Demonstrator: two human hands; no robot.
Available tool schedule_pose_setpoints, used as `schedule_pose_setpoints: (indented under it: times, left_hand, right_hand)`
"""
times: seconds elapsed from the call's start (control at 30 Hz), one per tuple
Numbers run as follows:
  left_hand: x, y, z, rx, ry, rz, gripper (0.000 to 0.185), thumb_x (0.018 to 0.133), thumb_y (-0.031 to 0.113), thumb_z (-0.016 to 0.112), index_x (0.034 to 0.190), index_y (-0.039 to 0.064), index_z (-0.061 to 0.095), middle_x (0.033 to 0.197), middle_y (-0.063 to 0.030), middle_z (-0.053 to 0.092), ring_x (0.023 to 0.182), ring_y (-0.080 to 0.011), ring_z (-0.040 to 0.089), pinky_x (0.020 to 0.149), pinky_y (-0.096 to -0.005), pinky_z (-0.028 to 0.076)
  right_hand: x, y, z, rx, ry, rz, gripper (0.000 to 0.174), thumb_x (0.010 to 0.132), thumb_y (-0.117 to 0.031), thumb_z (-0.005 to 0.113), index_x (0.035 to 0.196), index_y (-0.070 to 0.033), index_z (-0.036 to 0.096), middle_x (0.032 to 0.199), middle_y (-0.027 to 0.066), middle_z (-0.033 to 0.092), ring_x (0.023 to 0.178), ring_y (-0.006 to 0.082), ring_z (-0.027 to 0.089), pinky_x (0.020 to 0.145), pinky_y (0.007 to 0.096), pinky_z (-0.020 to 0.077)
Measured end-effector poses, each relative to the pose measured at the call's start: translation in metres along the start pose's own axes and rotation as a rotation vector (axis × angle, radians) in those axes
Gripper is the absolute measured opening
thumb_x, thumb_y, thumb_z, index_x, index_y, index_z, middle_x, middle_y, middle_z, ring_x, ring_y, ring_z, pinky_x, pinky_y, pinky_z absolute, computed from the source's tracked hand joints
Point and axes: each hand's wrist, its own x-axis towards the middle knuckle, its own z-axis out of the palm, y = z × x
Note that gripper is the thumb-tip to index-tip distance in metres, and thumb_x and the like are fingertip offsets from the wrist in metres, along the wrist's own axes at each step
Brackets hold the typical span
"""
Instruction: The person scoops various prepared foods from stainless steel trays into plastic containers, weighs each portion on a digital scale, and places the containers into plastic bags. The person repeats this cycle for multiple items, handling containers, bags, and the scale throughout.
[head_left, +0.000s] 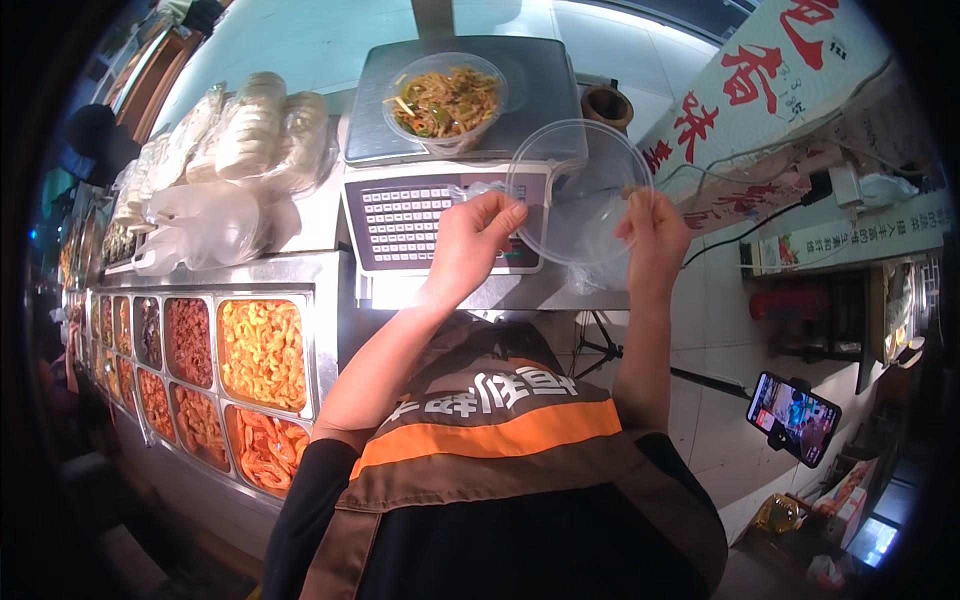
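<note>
Between my two hands is a clear round plastic lid (574, 214), held up above the front right part of an electronic scale. My left hand (476, 236) pinches its left edge between thumb and fingers, over the scale's keypad (397, 225). At the opposite edge, my right hand (651, 232) grips the rim with bent fingers. On the metal pan of the scale (540, 82) stands a clear plastic bowl (450, 142), filled with a mixed dish of shreds and green pieces (450, 101). The bowl is uncovered and apart from both hands.
Left of the scale lie bagged stacks of pale containers (251, 127) and a plastic bag (202, 225). Metal trays of food (262, 352) line the left counter. A wooden cup (607, 109) stands behind the lid. Cables and a phone on a holder (795, 416) are at right.
</note>
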Motion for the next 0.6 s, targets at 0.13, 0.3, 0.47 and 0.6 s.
schedule_pose_setpoints:
  times: [0.13,0.3,0.47,0.6]
  left_hand:
    - [0.005,-0.010,-0.034,0.053,0.292,0.050,0.029,0.090,0.027,0.064,0.091,-0.001,0.068,0.070,-0.0046,0.064,0.060,-0.0082,0.055,0.057,-0.0248,0.044]
    - [0.041,-0.013,-0.089,-0.238,0.447,-0.010,0.040,0.095,0.036,0.056,0.104,-0.003,0.062,0.064,0.0007,0.052,0.054,-0.0052,0.047,0.048,-0.0212,0.035]
    - [0.083,-0.007,-0.116,-0.251,0.369,-0.036,0.040,0.093,0.033,0.060,0.112,-0.001,0.060,0.073,-0.0015,0.058,0.057,-0.0072,0.052,0.050,-0.0198,0.040]
    - [0.098,-0.005,-0.113,-0.084,0.383,-0.015,0.035,0.090,0.018,0.065,0.116,-0.003,0.058,0.074,-0.0026,0.060,0.056,-0.0072,0.053,0.048,-0.0204,0.041]
  right_hand:
    - [0.047,0.000,0.044,-0.571,0.291,-0.414,0.010,0.090,-0.013,0.059,0.089,-0.003,0.061,0.065,0.0081,0.058,0.053,0.0168,0.051,0.054,0.0302,0.0431]
    - [0.073,0.008,0.159,-0.896,-0.013,-1.069,0.007,0.079,-0.013,0.064,0.085,-0.012,0.061,0.072,0.0042,0.056,0.069,0.0244,0.053,0.062,0.0386,0.0415]
    - [0.043,0.003,0.178,-0.810,-0.325,-1.076,0.023,0.071,-0.025,0.075,0.090,-0.015,0.065,0.079,0.0016,0.057,0.082,0.0228,0.055,0.074,0.0401,0.0375]
    - [0.063,0.000,0.169,-0.776,-0.171,-0.975,0.024,0.075,-0.026,0.072,0.094,-0.012,0.066,0.083,0.0052,0.061,0.081,0.0243,0.056,0.074,0.0410,0.0399]
